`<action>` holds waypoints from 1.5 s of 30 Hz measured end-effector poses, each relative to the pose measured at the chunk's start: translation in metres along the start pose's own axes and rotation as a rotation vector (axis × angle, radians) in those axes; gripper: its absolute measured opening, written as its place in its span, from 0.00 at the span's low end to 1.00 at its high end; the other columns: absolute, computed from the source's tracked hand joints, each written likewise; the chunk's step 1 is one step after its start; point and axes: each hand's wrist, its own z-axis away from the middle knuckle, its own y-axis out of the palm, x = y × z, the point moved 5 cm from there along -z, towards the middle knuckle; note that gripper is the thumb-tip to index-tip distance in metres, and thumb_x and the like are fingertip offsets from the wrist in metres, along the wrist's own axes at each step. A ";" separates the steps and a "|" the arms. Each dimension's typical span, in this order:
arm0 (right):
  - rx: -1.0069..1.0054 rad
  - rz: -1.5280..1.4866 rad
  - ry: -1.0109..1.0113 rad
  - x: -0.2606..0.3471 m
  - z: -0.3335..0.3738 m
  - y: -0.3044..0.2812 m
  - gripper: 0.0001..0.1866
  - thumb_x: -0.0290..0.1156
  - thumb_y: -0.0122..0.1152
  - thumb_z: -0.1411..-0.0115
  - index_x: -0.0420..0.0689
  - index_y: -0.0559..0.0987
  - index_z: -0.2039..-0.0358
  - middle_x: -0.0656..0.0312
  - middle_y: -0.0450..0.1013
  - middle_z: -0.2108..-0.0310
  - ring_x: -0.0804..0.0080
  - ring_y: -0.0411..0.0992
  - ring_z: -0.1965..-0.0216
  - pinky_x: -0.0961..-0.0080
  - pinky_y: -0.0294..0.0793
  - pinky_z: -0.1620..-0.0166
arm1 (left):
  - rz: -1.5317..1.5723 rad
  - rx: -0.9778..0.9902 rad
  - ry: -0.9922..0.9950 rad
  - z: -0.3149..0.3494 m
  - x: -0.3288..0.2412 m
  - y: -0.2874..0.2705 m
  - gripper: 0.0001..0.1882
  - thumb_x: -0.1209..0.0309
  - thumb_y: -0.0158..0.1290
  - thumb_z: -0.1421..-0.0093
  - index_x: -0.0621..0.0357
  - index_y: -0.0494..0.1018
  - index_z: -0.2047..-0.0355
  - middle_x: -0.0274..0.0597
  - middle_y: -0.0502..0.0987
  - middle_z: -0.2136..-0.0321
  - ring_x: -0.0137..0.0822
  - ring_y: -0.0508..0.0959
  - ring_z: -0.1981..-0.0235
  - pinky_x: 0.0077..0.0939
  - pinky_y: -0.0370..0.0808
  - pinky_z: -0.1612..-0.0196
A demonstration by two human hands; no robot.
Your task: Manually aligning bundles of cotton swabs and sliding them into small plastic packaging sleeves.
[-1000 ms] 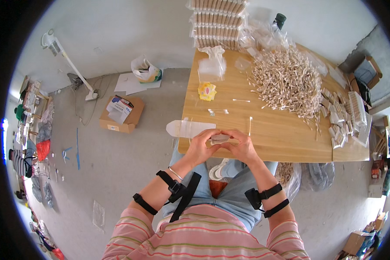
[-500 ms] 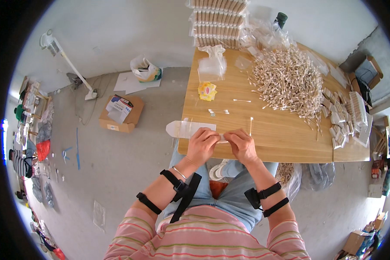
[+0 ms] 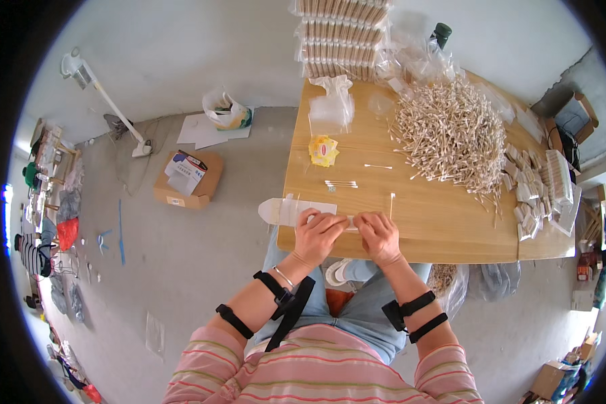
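At the near edge of the table (image 3: 451, 236), my left hand (image 3: 318, 237) and my right hand (image 3: 379, 237) are side by side with fingers closed. Between their fingertips is a small white piece (image 3: 351, 223), mostly covered, its kind unclear. A white card strip (image 3: 283, 211) with a pointed end lies beside my left hand and juts past the table's left edge. Just beyond my right fingers lies a single cotton swab (image 3: 392, 207). Farther up are a short row of cotton swabs (image 3: 341, 184) and another single swab (image 3: 378, 166).
A big heap of loose cotton swabs (image 3: 451, 131) covers the back right, with small white packs (image 3: 528, 192) beside it. Bagged swab bundles (image 3: 343, 44) are stacked at the back. Yellow labels (image 3: 323, 151) and clear bags (image 3: 332, 108) lie at the left. A cardboard box (image 3: 209, 178) stands on the floor.
The view has shifted a little, so the table and hands appear slightly lower. Both hands keep their closed fingers together on the small white piece.
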 end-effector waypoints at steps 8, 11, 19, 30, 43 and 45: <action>-0.065 0.020 -0.059 0.011 -0.002 -0.009 0.14 0.22 0.60 0.57 0.44 0.78 0.66 0.63 0.72 0.63 0.65 0.72 0.61 0.69 0.74 0.63 | 0.125 0.025 -0.086 0.003 0.005 0.002 0.11 0.77 0.61 0.54 0.52 0.78 0.68 0.32 0.78 0.69 0.33 0.78 0.65 0.30 0.70 0.59; -0.052 -0.032 -0.019 0.007 -0.002 -0.007 0.14 0.21 0.61 0.57 0.45 0.79 0.65 0.63 0.72 0.64 0.63 0.71 0.61 0.68 0.74 0.63 | 0.316 0.019 -0.262 0.001 0.010 0.006 0.12 0.79 0.62 0.53 0.56 0.78 0.66 0.39 0.78 0.69 0.38 0.78 0.65 0.32 0.74 0.62; -0.063 -0.188 0.080 0.007 -0.006 -0.004 0.12 0.23 0.66 0.54 0.45 0.79 0.66 0.63 0.71 0.67 0.61 0.70 0.66 0.69 0.73 0.64 | 0.486 0.067 -0.361 0.004 0.019 0.014 0.09 0.77 0.60 0.50 0.59 0.77 0.67 0.42 0.79 0.70 0.44 0.77 0.67 0.33 0.75 0.62; -0.092 0.076 -0.085 0.016 -0.004 -0.004 0.13 0.27 0.62 0.56 0.44 0.80 0.66 0.67 0.72 0.67 0.69 0.71 0.62 0.70 0.71 0.62 | 0.056 0.081 0.059 0.002 0.008 0.004 0.11 0.74 0.57 0.55 0.52 0.77 0.68 0.31 0.75 0.67 0.35 0.75 0.64 0.31 0.71 0.60; -0.081 0.052 -0.101 0.009 -0.006 0.002 0.16 0.25 0.60 0.57 0.45 0.80 0.63 0.65 0.72 0.64 0.66 0.70 0.60 0.68 0.71 0.61 | 0.226 0.108 -0.135 0.004 0.021 0.010 0.13 0.75 0.58 0.51 0.55 0.77 0.62 0.36 0.76 0.65 0.38 0.76 0.64 0.33 0.72 0.60; -0.051 -0.038 -0.004 0.006 -0.003 0.005 0.15 0.24 0.61 0.56 0.45 0.80 0.64 0.63 0.72 0.64 0.64 0.70 0.60 0.68 0.71 0.60 | 0.335 0.126 -0.237 0.005 0.021 0.011 0.11 0.76 0.59 0.50 0.58 0.78 0.63 0.39 0.76 0.67 0.38 0.76 0.67 0.30 0.73 0.63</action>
